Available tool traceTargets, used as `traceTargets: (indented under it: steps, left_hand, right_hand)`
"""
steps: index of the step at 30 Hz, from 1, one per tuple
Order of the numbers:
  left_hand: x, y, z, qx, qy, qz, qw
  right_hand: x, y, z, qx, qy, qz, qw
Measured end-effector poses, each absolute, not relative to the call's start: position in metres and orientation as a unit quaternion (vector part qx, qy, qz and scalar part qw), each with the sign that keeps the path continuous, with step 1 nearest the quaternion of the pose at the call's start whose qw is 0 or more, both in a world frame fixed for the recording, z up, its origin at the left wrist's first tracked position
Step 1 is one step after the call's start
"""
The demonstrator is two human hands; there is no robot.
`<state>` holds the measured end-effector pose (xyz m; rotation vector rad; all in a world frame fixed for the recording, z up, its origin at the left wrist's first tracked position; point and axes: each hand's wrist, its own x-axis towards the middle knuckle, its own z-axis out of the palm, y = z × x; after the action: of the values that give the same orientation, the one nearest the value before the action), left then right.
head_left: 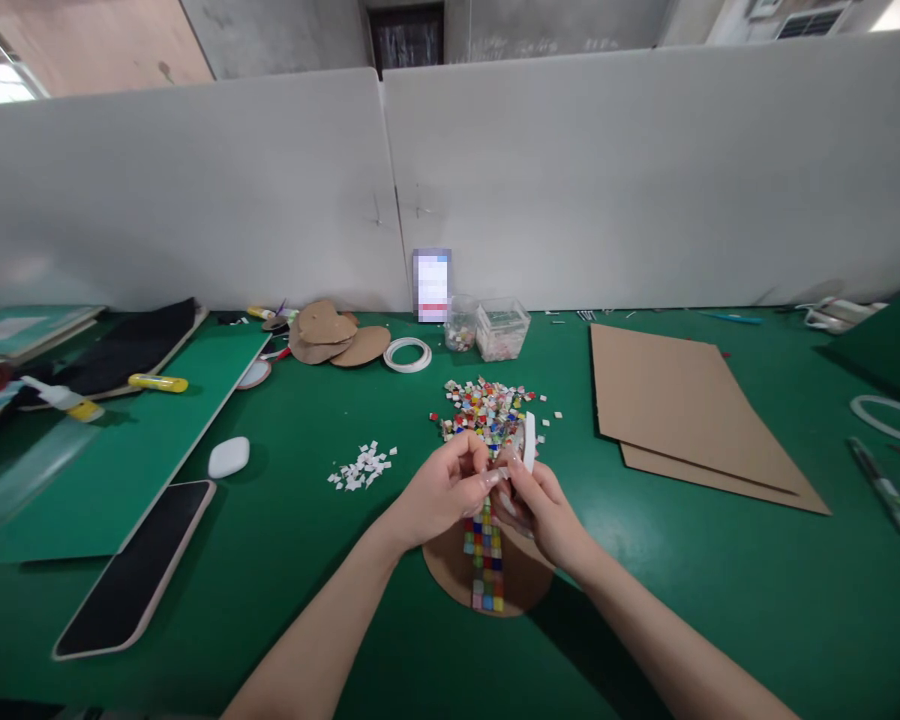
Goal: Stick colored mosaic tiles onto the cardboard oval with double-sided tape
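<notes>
Over a round cardboard disc (444, 568), my two hands meet with fingertips close together. My right hand (544, 505) is closed around a thin white ring, seen edge-on, that looks like a roll of tape (529, 442). Thumb and fingers of my left hand (450, 485) are pinched beside it; whatever is between them is too small to make out. A strip of coloured mosaic tiles (487, 565) runs up the disc, its upper end hidden under my hands. Just beyond lies a heap of loose mosaic tiles (484, 405), partly covered by my fingers.
Small white paper bits (362, 467) lie to the left, near a white case (229, 457) and a dark phone (139, 570). Behind are cardboard rounds (330, 335), another white roll (407, 355), clear containers (501, 330) and an upright phone (431, 285). Cardboard sheets (667, 400) lie right.
</notes>
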<state>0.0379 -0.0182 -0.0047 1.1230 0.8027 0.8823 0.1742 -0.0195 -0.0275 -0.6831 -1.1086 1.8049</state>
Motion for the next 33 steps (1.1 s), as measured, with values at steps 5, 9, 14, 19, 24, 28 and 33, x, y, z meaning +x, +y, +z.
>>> traceTargets:
  steps: [5, 9, 14, 19, 24, 28, 33]
  left_hand:
    - [0.041, -0.0188, -0.0018, 0.494, 0.367, 0.409, 0.674]
    - [0.0415, -0.0192, -0.0026, 0.486, 0.366, 0.409, 0.68]
    - [0.0418, -0.0192, -0.0046, 0.467, 0.363, 0.409, 0.695]
    - [0.0424, -0.0197, -0.0041, 0.457, 0.353, 0.413, 0.704]
    - [0.0433, -0.0205, -0.0053, 0.456, 0.353, 0.414, 0.704]
    - [0.0434, -0.0205, -0.0046, 0.458, 0.355, 0.417, 0.7]
    - [0.043, -0.0208, -0.0008, 0.46, 0.349, 0.409, 0.707]
  right_hand:
    - [0.1725, -0.0191, -0.0287, -0.257, -0.43, 0.744, 0.442]
    - [0.1716, -0.0185, -0.0284, -0.26, -0.415, 0.751, 0.443]
    - [0.1714, -0.0184, -0.0277, -0.27, -0.417, 0.747, 0.442]
    - [0.1714, -0.0195, -0.0265, -0.266, -0.41, 0.753, 0.441]
    - [0.1716, -0.0191, -0.0283, -0.27, -0.412, 0.75, 0.441]
    - [0.1724, -0.0184, -0.0331, -0.263, -0.415, 0.755, 0.434]
    - [0.1729, -0.0181, -0.0335, -0.261, -0.409, 0.752, 0.445]
